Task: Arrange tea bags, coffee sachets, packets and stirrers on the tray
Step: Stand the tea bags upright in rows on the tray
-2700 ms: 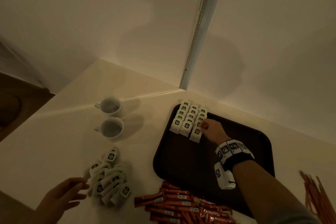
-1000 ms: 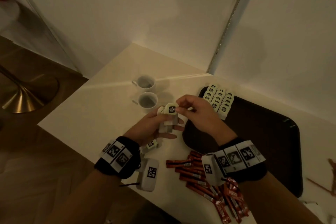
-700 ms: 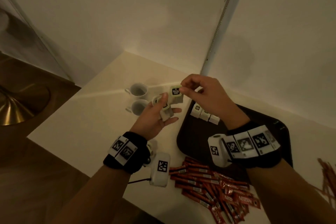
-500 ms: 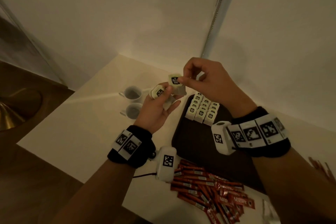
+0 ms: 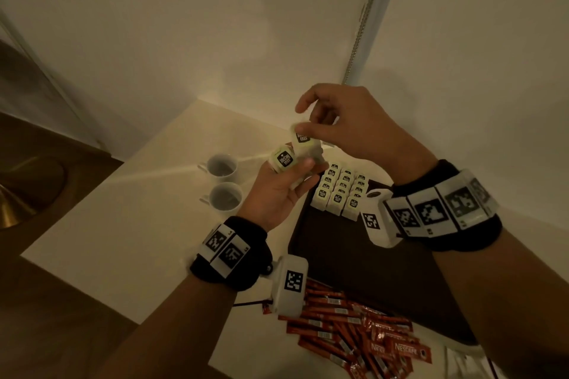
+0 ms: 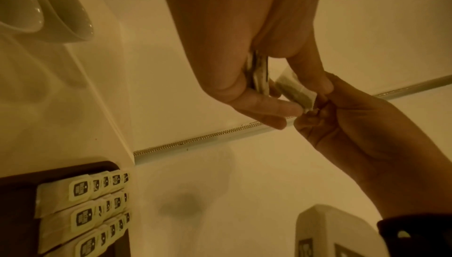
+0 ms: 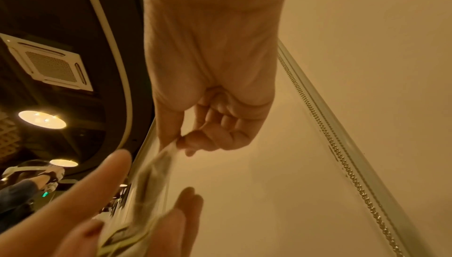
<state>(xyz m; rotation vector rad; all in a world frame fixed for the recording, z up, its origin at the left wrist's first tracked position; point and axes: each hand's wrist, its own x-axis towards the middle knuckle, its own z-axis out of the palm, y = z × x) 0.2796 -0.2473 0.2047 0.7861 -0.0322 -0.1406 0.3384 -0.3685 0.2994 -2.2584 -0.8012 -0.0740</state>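
My left hand (image 5: pixel 284 186) is raised above the table's far edge, palm up, gripping a small stack of pale tea bags (image 5: pixel 284 159) with dark labels. My right hand (image 5: pixel 311 129) pinches one tea bag (image 5: pixel 303 138) by its top edge, just above that stack; this bag (image 6: pixel 294 92) hangs between the two hands in the left wrist view and looks blurred (image 7: pixel 156 166) in the right wrist view. Three rows of tea bags (image 5: pixel 340 191) lie at the far left corner of the dark tray (image 5: pixel 354 271). Red coffee sachets (image 5: pixel 354 329) lie heaped on the table in front of the tray.
Two white cups (image 5: pixel 223 183) stand on the cream table (image 5: pixel 123 224) left of the tray. Walls meet in a corner right behind the table, with a metal strip (image 5: pixel 366 15) running up it. Wood floor and a brass base (image 5: pixel 18 191) lie at the left.
My right hand left the tray's rows and came to the left hand, which picked up tea bags from the table pile. Both hands rose, and the right now lifts one bag off the stack.
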